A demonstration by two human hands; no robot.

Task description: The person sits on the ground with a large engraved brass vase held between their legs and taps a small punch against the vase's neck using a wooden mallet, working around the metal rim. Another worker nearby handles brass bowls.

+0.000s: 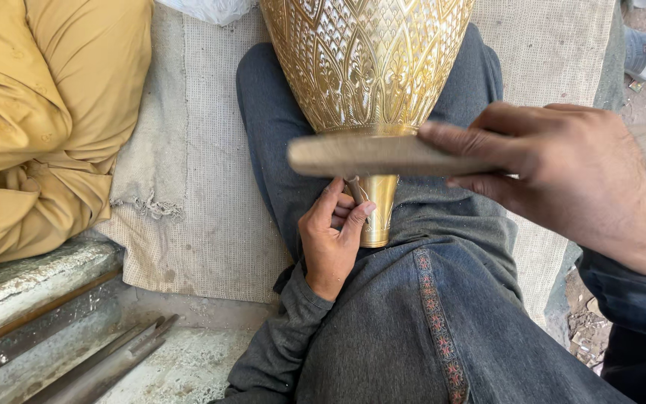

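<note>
The brass vase (364, 63) lies across the person's lap on grey trousers (443, 299), its narrow neck pointing toward the body. The left hand (330, 232) is curled around that neck with the fingers closed on it, while the right hand (570, 176) grips a flat wooden stick (368, 155) held level just over the neck. Mat (196, 187) beneath; a yellow-clothed person (39, 112) sits at left.

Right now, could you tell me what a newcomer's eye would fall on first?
A big brass vessel with cut patterns lies across the person's lap at top centre. The right hand holds a flat wooden stick over its narrow neck, and the left hand grips that neck below. A person in yellow clothing sits at far left.
</note>
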